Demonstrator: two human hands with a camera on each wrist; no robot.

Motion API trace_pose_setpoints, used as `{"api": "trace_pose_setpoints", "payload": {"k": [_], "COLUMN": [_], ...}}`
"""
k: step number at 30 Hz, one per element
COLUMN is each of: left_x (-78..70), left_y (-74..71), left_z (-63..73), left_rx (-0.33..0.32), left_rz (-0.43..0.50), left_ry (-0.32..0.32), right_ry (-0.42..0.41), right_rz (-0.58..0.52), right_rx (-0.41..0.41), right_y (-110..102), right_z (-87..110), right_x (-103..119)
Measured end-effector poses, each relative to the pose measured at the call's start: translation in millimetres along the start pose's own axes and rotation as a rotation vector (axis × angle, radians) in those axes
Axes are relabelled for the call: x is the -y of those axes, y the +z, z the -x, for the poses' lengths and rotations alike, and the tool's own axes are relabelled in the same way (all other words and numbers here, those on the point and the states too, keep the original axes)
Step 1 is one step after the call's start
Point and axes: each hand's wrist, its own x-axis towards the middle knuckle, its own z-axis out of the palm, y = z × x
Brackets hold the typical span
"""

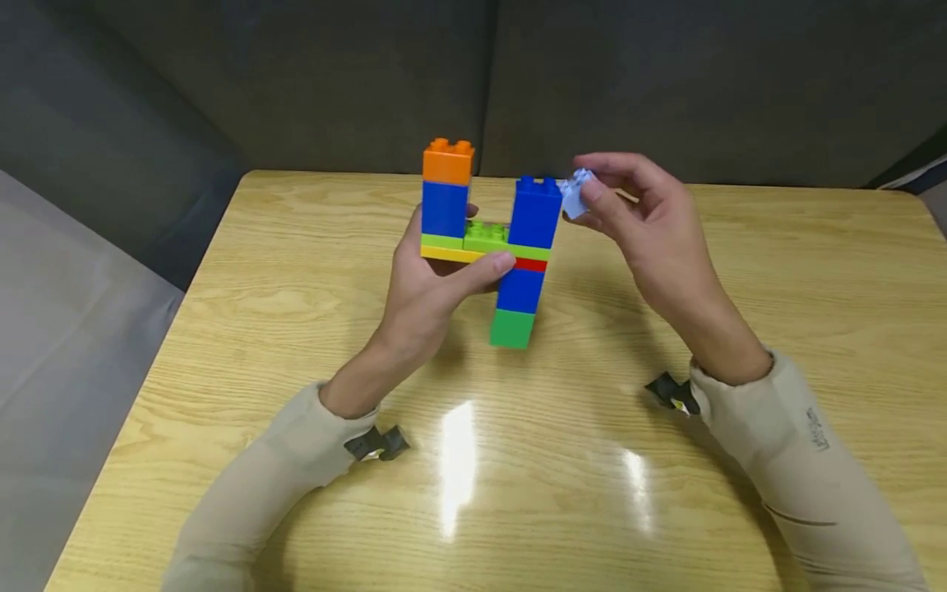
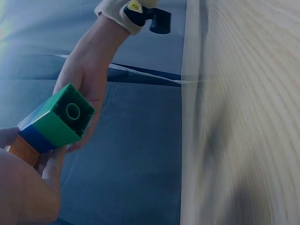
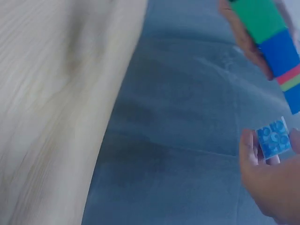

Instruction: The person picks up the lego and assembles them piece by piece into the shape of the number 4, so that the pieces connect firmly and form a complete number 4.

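My left hand (image 1: 418, 308) grips a toy building-brick structure (image 1: 528, 288) above the table, its thumb across the front. Two blue uprights rise from a lime-green and yellow crosspiece, the left one topped by an orange brick (image 1: 447, 164). Below the right upright come red, blue and green layers. In the left wrist view, the green brick (image 2: 51, 123) shows its hollow underside. My right hand (image 1: 662, 247) pinches a small light-blue brick (image 1: 575, 197) between thumb and fingers, close to the top of the right upright. From the right wrist, the light-blue brick (image 3: 273, 139) appears apart from the structure.
A wood-grain table (image 1: 333, 510) spreads beneath both hands. Dark fabric panels (image 1: 355, 90) stand behind its far edge, and grey fabric (image 1: 66, 353) hangs at the left. Small black devices (image 1: 673, 393) sit at both sleeve cuffs.
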Motion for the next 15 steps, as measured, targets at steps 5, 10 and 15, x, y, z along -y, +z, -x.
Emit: {"api": "trace_pose_setpoints", "payload": {"k": [5, 10, 15], "left_x": [3.0, 6.5, 8.9], "left_y": [3.2, 7.8, 13.9], "left_z": [1.9, 4.3, 5.0], "left_rx": [0.005, 0.022, 0.049], "left_rz": [-0.027, -0.075, -0.095], "left_ry": [-0.009, -0.013, 0.000], "right_ry": [-0.056, -0.129, -0.203], "right_rz": [-0.299, -0.317, -0.193], "right_rx": [-0.032, -0.032, -0.059], "right_y": [3.2, 8.3, 12.0], "right_z": [0.6, 3.1, 8.1], "right_x": [7.9, 14.0, 15.7]}}
